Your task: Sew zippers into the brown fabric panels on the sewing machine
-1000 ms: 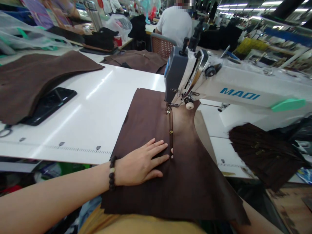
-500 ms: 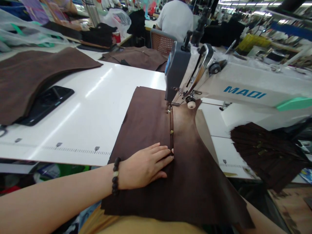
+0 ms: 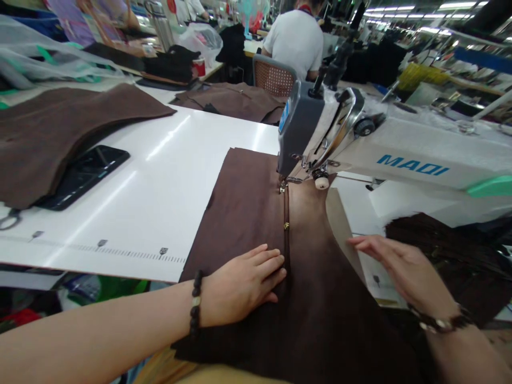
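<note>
A large dark brown leather-like panel [image 3: 248,213] lies under the needle area of a white sewing machine [image 3: 360,144]. Down its middle runs a zipper [image 3: 286,234] with a gold-coloured pull, its far end at the presser foot [image 3: 283,186]. My left hand [image 3: 250,285] rests flat on the panel, fingertips beside the zipper, fingers stretched out. To the right, my right hand [image 3: 400,266] hovers near the panel's curved right edge, slightly blurred, with its fingers extended and nothing visible in them.
A bunch of dark brown zippered pieces [image 3: 448,261] lies right of the machine. On the left, another brown panel [image 3: 80,128] partly covers a black phone [image 3: 88,176]. More brown material [image 3: 236,101] lies behind. A person in a white shirt [image 3: 296,42] sits beyond.
My right hand has come up into view at the right, from below the panel's lower right corner. My left hand stays flat beside the zipper. The whole view has shifted slightly.
</note>
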The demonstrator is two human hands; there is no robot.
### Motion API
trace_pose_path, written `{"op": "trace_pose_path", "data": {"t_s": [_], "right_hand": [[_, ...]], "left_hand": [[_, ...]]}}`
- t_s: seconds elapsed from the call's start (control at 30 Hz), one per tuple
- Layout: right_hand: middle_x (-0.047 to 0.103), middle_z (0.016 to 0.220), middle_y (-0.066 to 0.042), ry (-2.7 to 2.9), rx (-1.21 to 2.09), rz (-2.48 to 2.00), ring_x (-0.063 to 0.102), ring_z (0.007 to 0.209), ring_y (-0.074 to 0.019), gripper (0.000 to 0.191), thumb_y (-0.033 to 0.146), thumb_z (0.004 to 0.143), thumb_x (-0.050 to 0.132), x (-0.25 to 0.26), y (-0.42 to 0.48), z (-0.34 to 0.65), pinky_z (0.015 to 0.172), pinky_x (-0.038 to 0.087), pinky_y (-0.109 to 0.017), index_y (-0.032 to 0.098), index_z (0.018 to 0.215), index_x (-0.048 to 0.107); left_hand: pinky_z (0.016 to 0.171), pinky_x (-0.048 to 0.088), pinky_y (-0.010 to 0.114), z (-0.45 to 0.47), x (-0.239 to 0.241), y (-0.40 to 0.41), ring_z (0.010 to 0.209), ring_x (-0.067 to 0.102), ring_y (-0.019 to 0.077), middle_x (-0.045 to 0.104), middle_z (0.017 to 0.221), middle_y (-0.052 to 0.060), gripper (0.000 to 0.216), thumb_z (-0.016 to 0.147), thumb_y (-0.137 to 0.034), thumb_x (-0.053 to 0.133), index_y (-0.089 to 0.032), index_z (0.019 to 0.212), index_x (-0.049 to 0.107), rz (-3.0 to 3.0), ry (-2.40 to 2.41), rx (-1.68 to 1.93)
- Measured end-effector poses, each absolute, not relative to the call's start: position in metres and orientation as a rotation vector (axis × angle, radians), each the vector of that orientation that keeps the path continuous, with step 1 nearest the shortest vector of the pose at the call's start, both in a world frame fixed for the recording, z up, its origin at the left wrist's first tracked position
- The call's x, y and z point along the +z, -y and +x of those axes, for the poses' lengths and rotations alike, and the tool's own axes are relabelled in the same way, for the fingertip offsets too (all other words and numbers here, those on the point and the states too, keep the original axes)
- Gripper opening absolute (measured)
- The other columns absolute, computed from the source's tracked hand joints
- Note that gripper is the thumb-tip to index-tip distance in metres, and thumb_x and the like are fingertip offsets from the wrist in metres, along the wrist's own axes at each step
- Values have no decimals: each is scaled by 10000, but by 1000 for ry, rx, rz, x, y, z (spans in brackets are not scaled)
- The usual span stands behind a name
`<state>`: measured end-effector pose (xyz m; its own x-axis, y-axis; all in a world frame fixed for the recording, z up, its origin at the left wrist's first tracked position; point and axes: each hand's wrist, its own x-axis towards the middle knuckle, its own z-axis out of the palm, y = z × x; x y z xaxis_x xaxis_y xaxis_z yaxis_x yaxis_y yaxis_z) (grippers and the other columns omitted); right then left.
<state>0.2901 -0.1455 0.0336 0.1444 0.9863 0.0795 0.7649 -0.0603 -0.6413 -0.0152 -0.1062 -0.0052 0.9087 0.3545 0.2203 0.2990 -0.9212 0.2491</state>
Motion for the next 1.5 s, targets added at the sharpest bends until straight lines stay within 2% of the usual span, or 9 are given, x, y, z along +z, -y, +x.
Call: {"op": "trace_pose_path", "data": {"t_s": [0.07, 0.13, 0.3, 0.47, 0.8, 1.0, 1.13, 1.3, 1.5], "right_hand": [[639, 996, -29, 1765, 417, -1827, 589, 947, -168, 280, 379, 891, 405, 48, 144, 276, 867, 473, -343, 206, 918, 624], [591, 1133, -29, 1992, 288, -1687, 536, 1065, -165, 269, 328, 887, 408, 56, 141, 250, 928, 444, -324, 225, 1070, 575], [417, 1333, -117, 2394, 113, -1456, 355, 1253, -184, 396, 219, 892, 346, 21, 123, 190, 1029, 360, -384, 96, 1259, 429], [433, 1324, -105, 2479, -7, -1532, 369, 1242, -199, 400, 197, 900, 308, -11, 113, 190, 1029, 345, -431, 82, 1259, 441], [458, 1302, -103, 2508, -79, -1525, 392, 1212, -214, 393, 218, 887, 365, -5, 117, 192, 999, 352, -451, 92, 1252, 438], [531, 1210, -84, 2353, -26, -1647, 509, 1006, -197, 269, 223, 885, 372, 8, 88, 184, 876, 416, -370, 145, 1053, 567], [395, 1360, -71, 2353, -99, -1737, 451, 1089, -216, 359, 221, 878, 386, 7, 66, 180, 875, 384, -378, 149, 1217, 481], [425, 1339, -46, 2356, -143, -1854, 404, 1158, -220, 379, 210, 894, 340, 3, 64, 176, 963, 304, -462, 164, 1251, 461], [382, 1368, -31, 2395, -114, -1887, 370, 1212, -220, 402, 196, 900, 292, 2, 66, 176, 978, 314, -510, 157, 1279, 423]], "left_hand": [[1014, 342, 392, -16, -5, 107, 1137, 456, 238, 538, 1180, 102, 375, 899, -375, 433, -103, 1139, 530, 2876, -489, 400], [1011, 343, 394, -16, -4, 107, 1135, 457, 241, 536, 1184, 106, 374, 904, -372, 422, -104, 1142, 529, 2891, -483, 409], [1004, 354, 390, -16, -3, 107, 1129, 464, 241, 531, 1200, 97, 360, 887, -347, 467, -108, 1150, 526, 2889, -509, 373], [1006, 351, 380, -16, -2, 107, 1127, 470, 229, 535, 1199, 88, 349, 882, -352, 476, -124, 1140, 531, 2880, -527, 374], [1020, 330, 348, -13, -6, 112, 1124, 475, 204, 546, 1181, 64, 353, 875, -391, 482, -146, 1125, 528, 2886, -592, 405], [1023, 328, 345, -14, -4, 110, 1123, 477, 199, 544, 1189, 59, 337, 892, -375, 455, -145, 1128, 526, 2890, -561, 407], [1017, 334, 340, -15, -2, 109, 1125, 480, 198, 546, 1191, 63, 334, 890, -373, 462, -143, 1121, 532, 2885, -569, 418], [1020, 328, 333, -15, -2, 109, 1132, 475, 194, 543, 1193, 65, 334, 889, -377, 464, -146, 1121, 532, 2887, -571, 412], [1031, 307, 338, -15, -5, 110, 1146, 456, 196, 532, 1197, 63, 364, 904, -406, 420, -145, 1140, 515, 2907, -571, 380]]}}
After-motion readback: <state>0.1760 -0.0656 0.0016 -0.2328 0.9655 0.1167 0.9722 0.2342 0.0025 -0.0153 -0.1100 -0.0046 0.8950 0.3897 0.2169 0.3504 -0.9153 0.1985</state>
